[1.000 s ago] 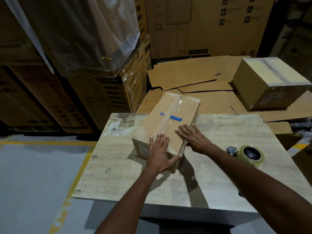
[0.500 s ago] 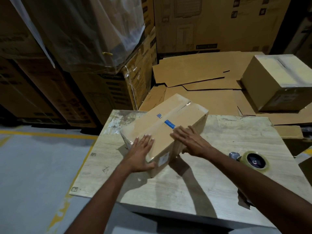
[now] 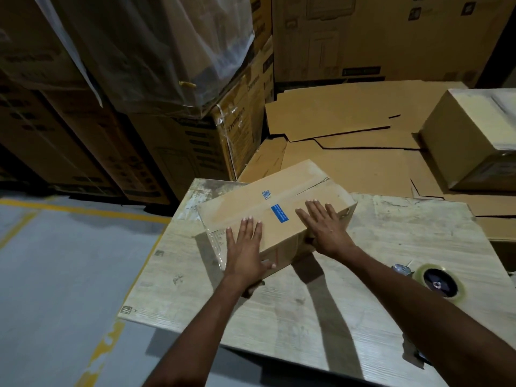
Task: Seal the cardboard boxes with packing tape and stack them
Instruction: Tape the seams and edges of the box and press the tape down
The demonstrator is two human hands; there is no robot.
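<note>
Currently on the far-left part of the table: one cardboard box, turned at an angle to the table edges, flaps closed. Carries a strip of clear tape along the top seam and a blue label near the middle of the top face.

Touched by the left hand at the corner nearest the table's front edge: fingers straight and flat on the top face, thumb spread against the near side face, nothing gripped. Touched likewise by the right hand, on the side toward the table's right edge: fingers straight, splayed, flat on the top face; thumb mostly hidden at the box edge.

On the table near its right edge, well apart from the box: tape roll, lying flat.

Beyond the table's far edge: flattened cardboard sheets. Beyond the table's far-right corner: second box, closed, resting on those sheets.
</note>
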